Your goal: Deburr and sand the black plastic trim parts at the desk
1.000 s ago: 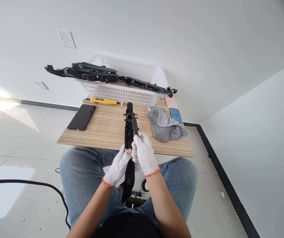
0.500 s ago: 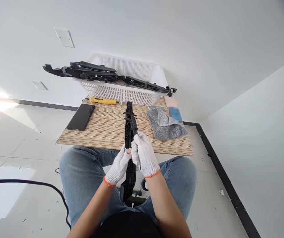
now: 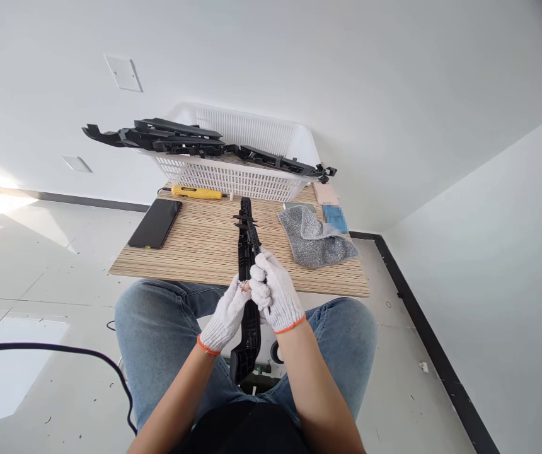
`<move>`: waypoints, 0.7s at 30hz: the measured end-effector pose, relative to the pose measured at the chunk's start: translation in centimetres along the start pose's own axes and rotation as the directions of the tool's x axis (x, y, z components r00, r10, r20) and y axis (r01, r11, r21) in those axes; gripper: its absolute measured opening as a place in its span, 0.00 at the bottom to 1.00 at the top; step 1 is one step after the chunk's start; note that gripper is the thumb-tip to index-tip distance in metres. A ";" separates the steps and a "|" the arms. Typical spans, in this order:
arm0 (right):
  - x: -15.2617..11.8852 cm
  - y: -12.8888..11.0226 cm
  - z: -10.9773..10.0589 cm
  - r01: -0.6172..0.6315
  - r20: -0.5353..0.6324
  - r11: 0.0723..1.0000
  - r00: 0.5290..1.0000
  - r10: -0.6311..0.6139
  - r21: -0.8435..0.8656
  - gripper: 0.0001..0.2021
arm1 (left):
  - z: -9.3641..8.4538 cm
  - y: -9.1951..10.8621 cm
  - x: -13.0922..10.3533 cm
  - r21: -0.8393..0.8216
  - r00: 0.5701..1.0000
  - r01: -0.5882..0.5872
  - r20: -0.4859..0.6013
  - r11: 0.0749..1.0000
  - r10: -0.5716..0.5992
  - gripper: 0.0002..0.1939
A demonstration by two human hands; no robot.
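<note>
A long black plastic part (image 3: 251, 328) lies lengthwise, from the table top down between the knees. My left hand (image 3: 227, 315), in a white knitted glove, is closed around its middle from the left side. My right hand (image 3: 275, 291), gloved too, is closed on a black caliper (image 3: 254, 238). The caliper's jaws point left and lie across the upper stretch of the part. The right fingers hide the caliper's lower end, and they are close beside the left thumb.
A white basket (image 3: 233, 178) at the back bears several long black parts (image 3: 176, 137). A yellow tool (image 3: 196, 192) and a phone (image 3: 155, 224) lie on the table (image 3: 205, 243) at left, a grey cloth (image 3: 318, 239) at right. A black cable (image 3: 86, 353) runs at the lower left.
The caliper has shifted slightly left and down along the part. My right hand's fingers have curled more tightly around it. My left hand has hardly moved.
</note>
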State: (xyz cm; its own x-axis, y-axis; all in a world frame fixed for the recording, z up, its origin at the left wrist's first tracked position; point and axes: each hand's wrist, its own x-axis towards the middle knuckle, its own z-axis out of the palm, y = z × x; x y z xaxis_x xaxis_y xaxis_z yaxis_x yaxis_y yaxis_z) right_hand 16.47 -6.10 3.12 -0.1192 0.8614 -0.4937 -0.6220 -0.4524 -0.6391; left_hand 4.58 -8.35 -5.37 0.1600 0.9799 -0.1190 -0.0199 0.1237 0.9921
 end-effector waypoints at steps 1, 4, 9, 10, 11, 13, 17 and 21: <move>0.0 -0.1 0.1 0.006 -0.019 1.000 1.000 -0.006 0.005 0.11 | 0.0 0.0 0.0 0.004 1.000 0.006 -0.003 1.000 -0.006 0.25; 0.1 -0.2 0.4 0.040 -0.060 0.999 0.997 -0.040 -0.008 0.14 | 0.0 0.4 0.0 0.001 1.000 0.017 0.006 1.000 -0.017 0.23; 0.4 -0.6 0.6 0.007 -0.036 1.000 0.999 -0.007 -0.016 0.23 | 0.2 1.6 0.0 0.042 0.999 0.002 0.035 0.999 -0.003 0.21; 0.4 -0.6 0.6 -0.001 -0.037 1.000 0.999 0.000 -0.017 0.24 | 0.2 1.8 0.0 0.058 0.999 -0.002 0.034 0.998 0.000 0.21; 0.5 -0.6 0.6 -0.003 -0.038 1.000 0.999 0.002 -0.019 0.24 | 0.3 2.0 -0.1 0.073 0.999 -0.005 0.034 0.997 0.003 0.21; 0.4 -0.5 0.3 0.006 -0.041 1.000 0.999 -0.008 -0.029 0.25 | 0.4 2.3 -0.2 0.100 0.999 -0.008 0.037 0.995 0.004 0.22; -0.2 0.2 -0.8 0.070 -0.022 0.996 0.997 -0.071 -0.046 0.31 | 0.6 2.5 -0.5 0.164 0.999 0.042 0.021 0.986 -0.046 0.23; -2.2 0.8 -2.2 0.169 -0.024 0.984 0.985 -0.171 -0.054 0.41 | 0.4 2.6 -0.7 0.229 0.985 0.148 0.054 0.962 -0.164 0.27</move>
State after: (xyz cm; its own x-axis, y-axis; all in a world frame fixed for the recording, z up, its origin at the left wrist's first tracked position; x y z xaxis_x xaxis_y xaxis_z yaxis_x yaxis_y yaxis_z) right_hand 17.92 -8.88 2.42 0.0078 0.9202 -0.3914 -0.5901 -0.3118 -0.7447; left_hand 4.78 -8.76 -2.65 0.2145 0.9363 -0.2781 0.2302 0.2282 0.9460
